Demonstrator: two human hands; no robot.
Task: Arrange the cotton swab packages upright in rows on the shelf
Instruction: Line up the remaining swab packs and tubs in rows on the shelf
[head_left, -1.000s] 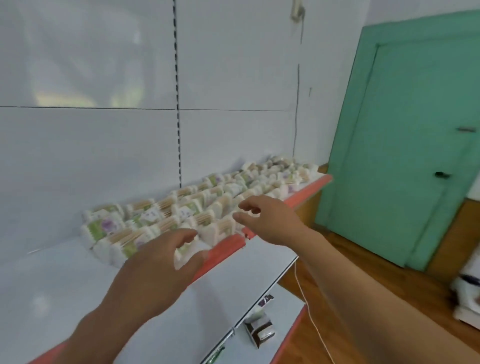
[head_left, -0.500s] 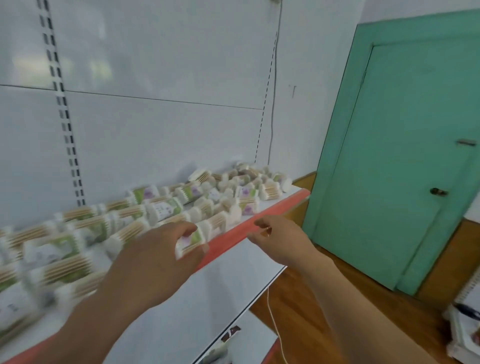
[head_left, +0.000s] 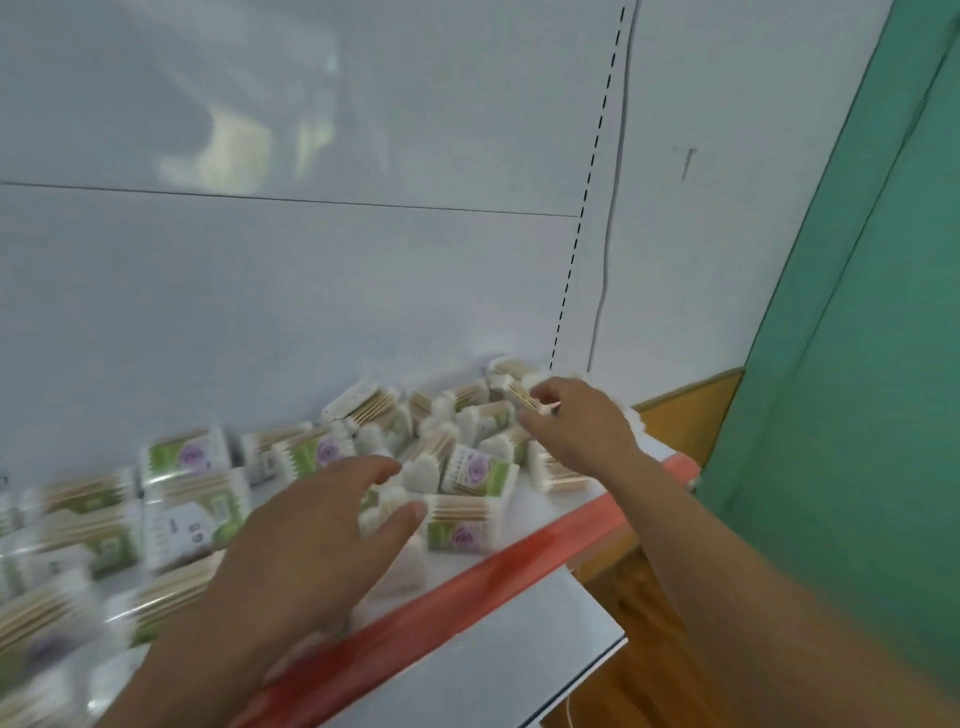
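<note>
Viewed from head height, looking down at a white shelf (head_left: 519, 525) edged with a red front strip (head_left: 467, 587), set against a white back panel (head_left: 311, 286) marked by a dashed vertical line. Covered, along most of its length, with cotton swab packages (head_left: 467, 470), small clear packs showing wooden sticks, white tips and green labels with a purple flower. Blurred heavily toward the left, so exact posture there could not be told. Lay jumbled at the right end, some tilted, some flat, leaning on one another.

Left hand (head_left: 296, 561) reached in low over the shelf front, fingers spread and open, holding nothing, fingertips (head_left: 415, 512) just beside a package (head_left: 460, 525) that lay on its side near the red strip. Could not be told whether actually touching it.

Right hand (head_left: 582, 426) stretched farther, to the back right corner of the pile, thumb and forefinger pinched around a tilted package (head_left: 519, 392) close to the back panel. Forearm crossed above the red strip.

Seen at the right, a green door (head_left: 883, 364); below, a wooden floor (head_left: 639, 613) and a lower white shelf (head_left: 493, 670).
</note>
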